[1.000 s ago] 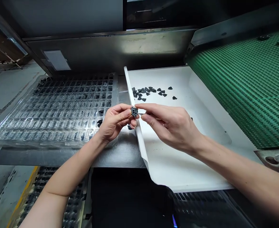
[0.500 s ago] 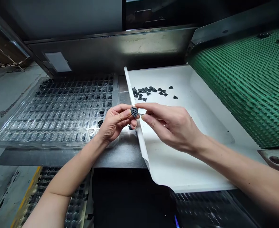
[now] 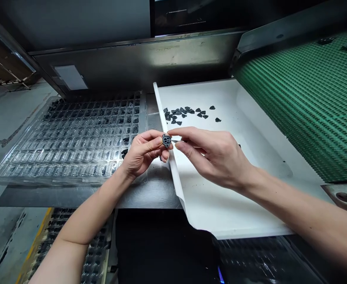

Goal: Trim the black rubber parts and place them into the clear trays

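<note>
one dark part [image 3: 166,140], pinched in the left hand [image 3: 142,152], sits by the white tray rim [image 3: 175,177]; the right hand [image 3: 213,154] grips perhaps a thin blade [image 3: 175,141] at its edge. edge work seems in hand; next calls for steadiness.

Left forearm [image 3: 90,215] and right forearm [image 3: 291,205] angle inward; the left hand [image 3: 142,152] pinches between thumb [image 3: 153,144] and fingers, the right hand [image 3: 217,154] facing it, back uppermost, right thumb [image 3: 185,148] below right index finger [image 3: 189,132]
</note>
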Available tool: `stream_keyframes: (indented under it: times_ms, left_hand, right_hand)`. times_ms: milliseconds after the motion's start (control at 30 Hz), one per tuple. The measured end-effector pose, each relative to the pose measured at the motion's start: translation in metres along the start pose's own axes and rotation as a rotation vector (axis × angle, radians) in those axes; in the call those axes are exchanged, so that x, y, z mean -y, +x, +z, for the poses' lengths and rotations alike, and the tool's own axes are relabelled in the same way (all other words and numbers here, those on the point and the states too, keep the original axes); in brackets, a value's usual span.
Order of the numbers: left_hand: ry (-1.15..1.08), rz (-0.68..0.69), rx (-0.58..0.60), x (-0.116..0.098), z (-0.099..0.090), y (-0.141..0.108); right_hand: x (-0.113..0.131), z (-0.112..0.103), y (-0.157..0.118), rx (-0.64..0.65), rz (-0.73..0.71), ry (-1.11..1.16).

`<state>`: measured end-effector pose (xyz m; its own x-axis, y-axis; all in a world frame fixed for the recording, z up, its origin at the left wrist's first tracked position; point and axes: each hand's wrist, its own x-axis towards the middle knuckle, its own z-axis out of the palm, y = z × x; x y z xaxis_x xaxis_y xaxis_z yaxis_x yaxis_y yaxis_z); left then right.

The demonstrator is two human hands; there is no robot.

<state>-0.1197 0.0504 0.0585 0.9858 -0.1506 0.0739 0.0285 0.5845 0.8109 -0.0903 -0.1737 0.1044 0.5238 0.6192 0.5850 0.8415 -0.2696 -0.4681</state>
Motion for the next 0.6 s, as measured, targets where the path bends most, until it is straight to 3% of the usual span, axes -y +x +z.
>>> stream_keyframes:
  times_ms: [167,600]
  left_hand:
    - [0.004,0.005,-0.018,-0.0001,-0.0003,0.0013]
    - [-0.030,-0.001,0.001,0.0009,-0.0020,0.0019]
  right_hand:
    - [-0.0022,0.0030,-0.0028,-0.023,-0.080,-0.047]
    - [-0.0022,0.0023,-0.0012,-0.038,-0.107,-0.064]
